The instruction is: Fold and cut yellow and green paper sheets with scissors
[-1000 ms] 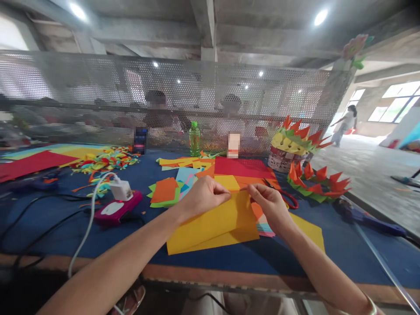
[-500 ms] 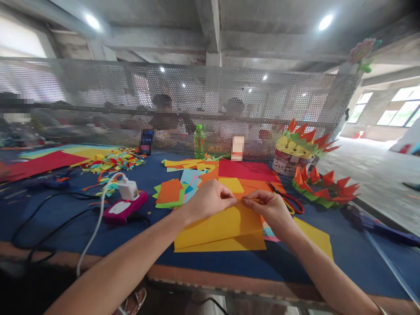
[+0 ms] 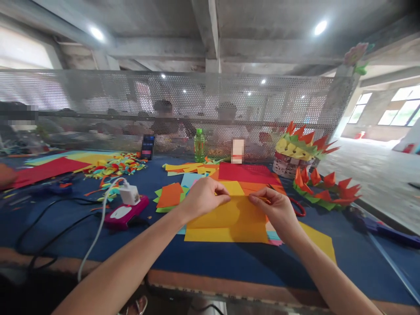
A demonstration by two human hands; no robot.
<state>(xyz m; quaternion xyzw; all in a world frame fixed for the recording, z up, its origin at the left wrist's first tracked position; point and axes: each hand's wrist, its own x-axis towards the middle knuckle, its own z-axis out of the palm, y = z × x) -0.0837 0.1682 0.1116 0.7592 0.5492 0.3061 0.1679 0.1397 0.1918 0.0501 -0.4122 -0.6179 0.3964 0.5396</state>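
Note:
A sheet of yellow paper point(image 3: 226, 223) lies in front of me, with a crosswise line, a fold or an edge, in its lower part. My left hand point(image 3: 205, 199) is closed in a pinch at the sheet's far edge. Thumb and finger of my right hand point(image 3: 277, 205) pinch the same edge farther right, leaving a stretch of paper between the hands. A smaller yellow piece point(image 3: 236, 188) shows just beyond. Scissors with a red handle point(image 3: 300, 208) lie partly hidden behind my right hand.
Orange and green paper pieces point(image 3: 169, 195) and a magenta power strip point(image 3: 126, 214) with a white charger are on the left. A green bottle point(image 3: 199, 146) stands at the back. Folded-paper rings point(image 3: 328, 192) and a dark blue tool point(image 3: 390, 232) sit right. Another person's hand point(image 3: 6, 175) shows far left.
My hands have moved apart along the paper's far edge, mostly the right hand going right. The sheet's near edge has shifted slightly right and away from me.

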